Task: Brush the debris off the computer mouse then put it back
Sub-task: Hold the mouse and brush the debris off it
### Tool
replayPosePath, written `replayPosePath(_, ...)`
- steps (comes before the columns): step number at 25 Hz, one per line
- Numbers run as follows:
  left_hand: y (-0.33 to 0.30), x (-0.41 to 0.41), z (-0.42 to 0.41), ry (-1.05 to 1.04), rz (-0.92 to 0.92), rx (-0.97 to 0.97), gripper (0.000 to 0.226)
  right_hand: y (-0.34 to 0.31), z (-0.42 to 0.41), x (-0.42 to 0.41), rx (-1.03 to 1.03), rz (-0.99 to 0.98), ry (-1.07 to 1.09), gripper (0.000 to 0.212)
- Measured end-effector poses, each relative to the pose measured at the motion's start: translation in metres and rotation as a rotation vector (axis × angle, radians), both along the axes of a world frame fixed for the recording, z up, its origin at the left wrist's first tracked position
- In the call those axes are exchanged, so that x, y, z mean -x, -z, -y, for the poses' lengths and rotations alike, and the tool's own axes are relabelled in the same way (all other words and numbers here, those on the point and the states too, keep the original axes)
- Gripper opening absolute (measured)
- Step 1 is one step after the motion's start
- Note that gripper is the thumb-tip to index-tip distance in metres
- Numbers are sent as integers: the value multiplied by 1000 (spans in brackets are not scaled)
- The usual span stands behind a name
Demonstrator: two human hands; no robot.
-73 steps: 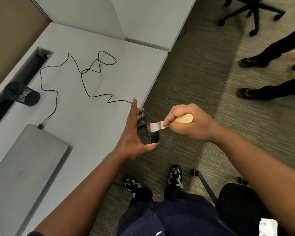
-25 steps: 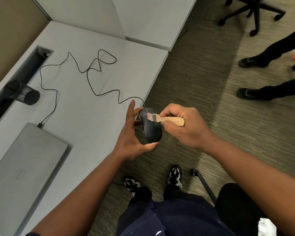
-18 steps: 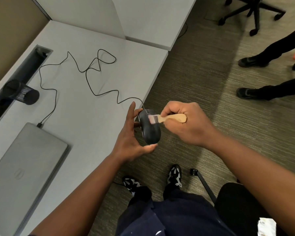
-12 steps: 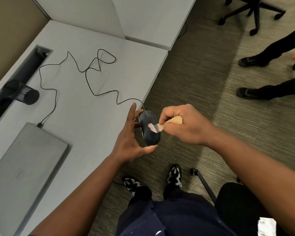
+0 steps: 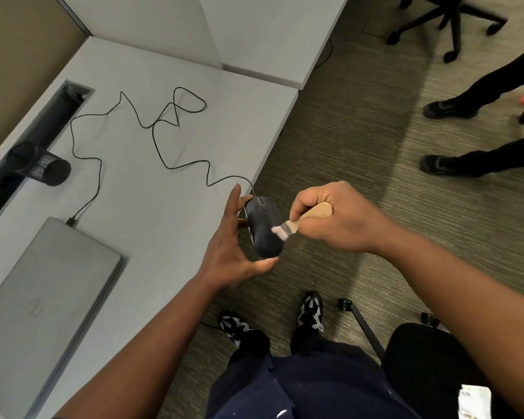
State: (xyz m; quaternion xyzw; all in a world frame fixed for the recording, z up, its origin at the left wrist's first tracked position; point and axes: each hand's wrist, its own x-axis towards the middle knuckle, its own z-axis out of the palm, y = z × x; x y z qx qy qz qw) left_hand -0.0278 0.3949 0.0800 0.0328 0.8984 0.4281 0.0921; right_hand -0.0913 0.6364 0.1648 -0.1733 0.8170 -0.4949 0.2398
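A black wired computer mouse [image 5: 262,226] is held in the air just past the desk's front edge, its top facing me. My left hand [image 5: 229,246] holds it between the thumb at its rear end and fingers at its front. My right hand [image 5: 330,217] grips a small brush [image 5: 297,225] by its wooden handle. The pale bristles touch the mouse's right side near the middle. The mouse's thin black cable [image 5: 164,140] snakes back across the grey desk [image 5: 152,207].
A closed grey laptop [image 5: 40,300] lies at the desk's near left, with the cable plugged in at its corner. A black mesh cup [image 5: 38,164] lies by the cable slot [image 5: 34,146]. Another person's legs [image 5: 478,128] and an office chair base [image 5: 448,19] are on the carpet.
The mouse was turned from edge-on to top facing me. The brush has stroked from the mouse's front end down towards its middle right side.
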Motion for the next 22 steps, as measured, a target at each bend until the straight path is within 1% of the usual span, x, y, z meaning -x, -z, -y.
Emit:
replayPosePath(1,0,0,0,-1,0,-2,151,1,-1,0,20,-12,35,7)
replayPosePath(3,-1,-1,-1,0,-2,-8,150,3,0,-2,54,-26,78,15)
replayPosePath(5,-1,-1,0,-8,-3,-13,150,3,3,-4,44,-3,54,19)
replayPosePath(8,-2,-3,1,-9,1,3,150,0,-1,-1,-22,50,-31,18)
replayPosePath(10,-2,-4,1,-15,9,7,150,0,-6,0,-28,34,-6,18)
replayPosePath(12,-2,-5,1,-14,11,2,150,3,-7,0,51,29,65,20)
replayPosePath(14,-3,-4,0,-11,12,-4,150,6,-4,-3,125,46,71,16)
replayPosePath(17,-3,-2,0,-6,8,1,150,8,-1,-5,55,31,-26,12)
replayPosePath(19,-2,-3,1,0,13,11,151,7,-5,-2,-11,70,-93,10)
replayPosePath(20,-1,-4,2,4,14,15,151,6,-8,0,-28,95,-102,10)
replayPosePath(22,0,-6,2,7,14,12,151,6,-10,2,-13,90,-42,9)
